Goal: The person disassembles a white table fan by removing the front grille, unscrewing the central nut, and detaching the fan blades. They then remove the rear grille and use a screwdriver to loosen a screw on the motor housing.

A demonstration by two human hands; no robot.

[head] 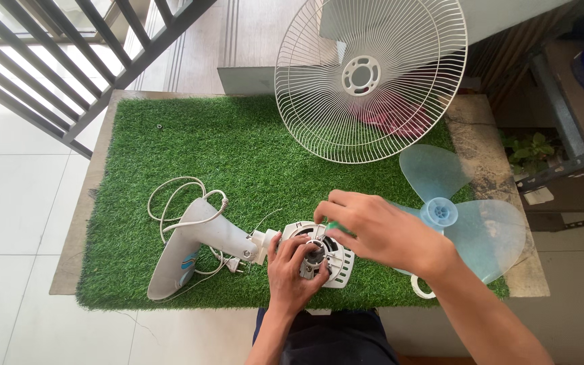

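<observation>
Motor housing (336,260): lower centre of the frame on the green turf mat (238,155), half covered by both hands
Shaft: hidden under fingertips
Left hand (294,270): fingers curled, pinching the hub
Right hand (380,230): loosely cupped over the housing; any grip can't be seen
Blade (468,209): right, partly behind wrist
</observation>
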